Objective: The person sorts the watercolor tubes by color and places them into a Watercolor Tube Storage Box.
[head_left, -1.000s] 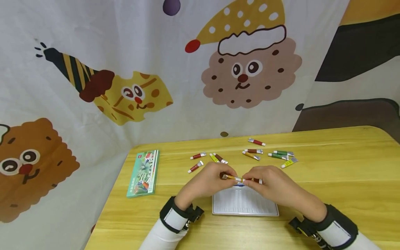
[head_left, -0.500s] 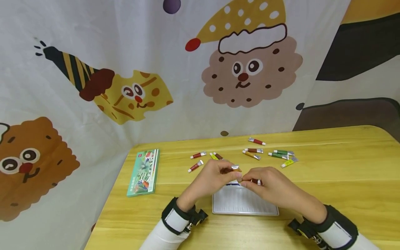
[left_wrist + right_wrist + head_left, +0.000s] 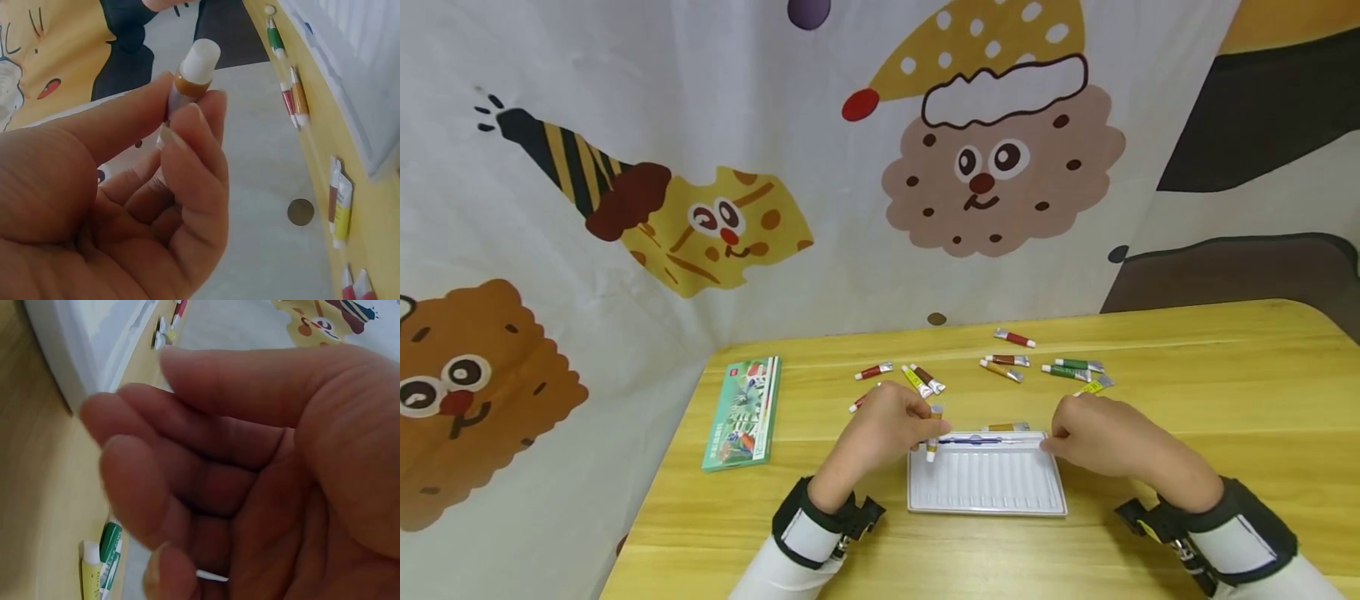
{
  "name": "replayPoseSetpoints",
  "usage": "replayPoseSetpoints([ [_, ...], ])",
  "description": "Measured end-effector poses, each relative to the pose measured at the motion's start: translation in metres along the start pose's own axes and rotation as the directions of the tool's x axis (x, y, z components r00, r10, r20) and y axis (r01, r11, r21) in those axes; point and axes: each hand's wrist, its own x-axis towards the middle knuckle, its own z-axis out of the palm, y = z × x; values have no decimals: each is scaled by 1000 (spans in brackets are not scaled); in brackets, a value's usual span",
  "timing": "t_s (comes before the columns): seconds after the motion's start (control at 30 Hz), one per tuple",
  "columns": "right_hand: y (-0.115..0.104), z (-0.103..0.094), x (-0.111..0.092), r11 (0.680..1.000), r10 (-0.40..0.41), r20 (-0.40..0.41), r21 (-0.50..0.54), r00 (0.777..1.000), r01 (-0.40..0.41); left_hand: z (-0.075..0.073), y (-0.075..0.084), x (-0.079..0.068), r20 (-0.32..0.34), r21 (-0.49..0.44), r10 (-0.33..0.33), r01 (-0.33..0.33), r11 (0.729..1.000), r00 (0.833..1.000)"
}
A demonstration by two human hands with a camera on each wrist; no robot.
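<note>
My left hand (image 3: 887, 421) pinches an ochre paint tube (image 3: 935, 417) between thumb and fingers, over the tray's back left corner. The tube's white cap (image 3: 201, 61) points away from the palm in the left wrist view and downward in the head view. Beneath lies a white ribbed plastic tray (image 3: 988, 483), with a blue-handled paintbrush (image 3: 977, 440) in its back groove. By the tray's back right corner is my right hand (image 3: 1101, 433), fingers loosely curled; its palm (image 3: 275, 506) holds nothing in the right wrist view. Another ochre tube (image 3: 1003, 427) lies just behind the tray.
Several paint tubes are scattered behind the tray, among them a brown one (image 3: 927, 377), a dark green one (image 3: 1067, 372) and a red one (image 3: 1015, 337). A green paint box (image 3: 741, 417) lies at the table's left. A printed cloth (image 3: 850, 275) hangs behind the table (image 3: 1225, 433).
My hands have parted: the left moved slightly left with the tube, now cap down, and the right moved off to the right. More of the tray and its brush shows.
</note>
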Motion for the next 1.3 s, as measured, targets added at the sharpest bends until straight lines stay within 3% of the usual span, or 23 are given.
replayPoseSetpoints([
  [0.27,5,4,2,997,78,90,-14,993,-77,3,-12,-3,36,16,-88,88,996,995],
  [0.43,5,7,3,998,63,116,-1,991,-64,8,-21,-7,77,24,-125,124,992,989],
  [0.77,6,14,4,1000,28,119,-7,993,-28,20,-35,-11,91,39,-139,136,990,986],
  [1.03,7,17,4,1000,26,124,-8,992,-26,27,-38,-10,72,142,-153,141,980,986],
  [1.3,7,17,5,999,38,130,-5,991,-37,30,-38,-9,78,167,-170,155,974,982],
])
